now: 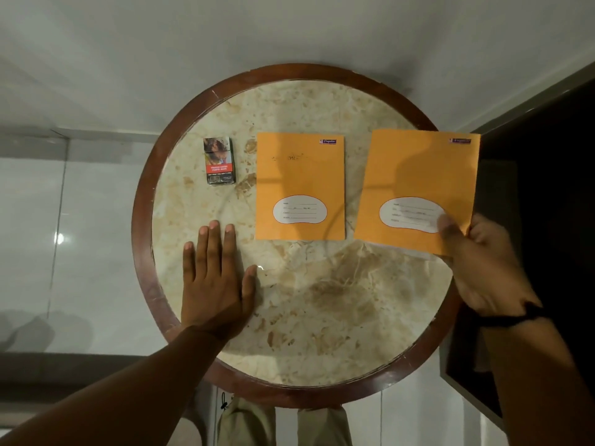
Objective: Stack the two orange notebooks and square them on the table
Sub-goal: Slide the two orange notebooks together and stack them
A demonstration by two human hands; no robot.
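Observation:
Two orange notebooks are on the round marble table (306,300). One notebook (300,175) lies flat and straight near the table's middle, cover up. The other notebook (418,181) is at the right, turned a little clockwise, reaching past the table's right rim. My right hand (483,265) pinches its near right corner, thumb on the white label. My left hand (219,278) rests flat on the marble at the left, fingers spread, holding nothing, just left of the middle notebook.
A cigarette pack (219,160) lies at the table's left, beyond my left hand. The table has a dark wooden rim (141,220). A dark cabinet (547,188) stands close on the right. Pale glossy floor surrounds the table.

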